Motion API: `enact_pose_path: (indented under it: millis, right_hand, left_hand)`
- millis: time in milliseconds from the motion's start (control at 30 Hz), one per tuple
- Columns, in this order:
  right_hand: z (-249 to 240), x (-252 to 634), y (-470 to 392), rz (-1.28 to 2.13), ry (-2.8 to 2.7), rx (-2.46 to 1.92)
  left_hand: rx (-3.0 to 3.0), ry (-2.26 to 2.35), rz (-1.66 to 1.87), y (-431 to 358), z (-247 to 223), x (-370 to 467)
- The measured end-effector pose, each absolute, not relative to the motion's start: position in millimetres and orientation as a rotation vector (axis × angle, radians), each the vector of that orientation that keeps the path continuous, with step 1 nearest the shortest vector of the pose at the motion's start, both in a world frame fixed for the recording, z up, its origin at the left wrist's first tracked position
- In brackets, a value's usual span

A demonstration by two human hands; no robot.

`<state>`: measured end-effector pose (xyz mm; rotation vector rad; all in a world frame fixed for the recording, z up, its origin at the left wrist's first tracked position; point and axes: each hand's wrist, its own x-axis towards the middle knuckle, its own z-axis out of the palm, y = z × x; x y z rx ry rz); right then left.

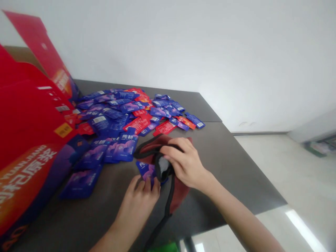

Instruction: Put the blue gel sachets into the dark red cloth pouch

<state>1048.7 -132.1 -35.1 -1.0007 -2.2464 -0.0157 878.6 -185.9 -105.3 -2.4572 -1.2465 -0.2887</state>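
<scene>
My right hand (186,162) grips a bunched reddish-brown cloth (181,192) with black edging, its dark strap trailing down toward the table's front edge. A grey patch of lining shows in a fold near my fingertips. Just left of it, my left hand (141,196) has curled fingers at the lower edge of a blue-purple sachet (145,170) on the table. The cloth and my fingers hide part of that sachet. Beyond both hands spreads a heap of blue sachets (111,113) mixed with red sachets (139,124).
At the left stands a large red carton (28,105) with raised flaps, close to the camera. The dark grey table (223,168) ends at the right, with pale floor (273,164) beyond. A white wall (183,45) rises behind. Something green (165,247) shows below the front edge.
</scene>
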Motion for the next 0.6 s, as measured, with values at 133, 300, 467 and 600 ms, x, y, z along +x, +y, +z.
enact_pose_path:
  millis: [133,300,467,600]
  right_hand:
    - [-63.1,1021.0,-132.2,0.042,-2.694,-0.864]
    - [-96.5,1007.8,-115.1,-0.013,-2.882,-0.820]
    - [-91.8,1030.2,-68.7,-0.096,-2.709,-1.204]
    - [-70.3,1042.0,-93.7,-0.020,-2.503,-1.175]
  left_hand:
    - [-2.541,-1.190,-0.205,-197.5,-103.1,870.4]
    - [-2.520,-1.065,-0.342,-208.0,-113.5,858.7]
    - [-2.513,-1.021,-0.387,-205.5,-117.4,855.4]
    - [-2.486,-1.087,-0.464,-208.3,-122.5,858.9]
